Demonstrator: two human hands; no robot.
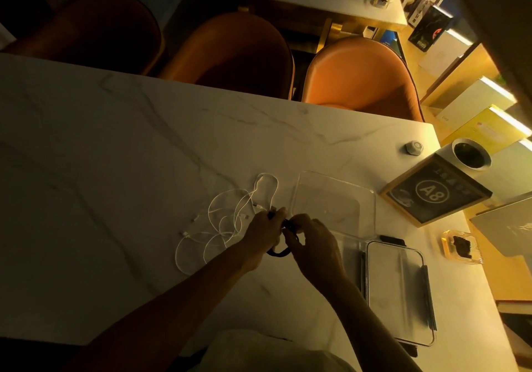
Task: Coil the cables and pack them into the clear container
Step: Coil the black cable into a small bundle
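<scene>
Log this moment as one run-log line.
step: coiling black cable | left hand: holds cable | right hand: holds cable | white cables: loose on table | clear container: open, empty

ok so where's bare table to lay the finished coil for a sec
Widest bare marble is left of the white cables. A second patch lies behind the clear container, up to the far edge. Crowded: right side, with lid, A8 sign, cup.
</scene>
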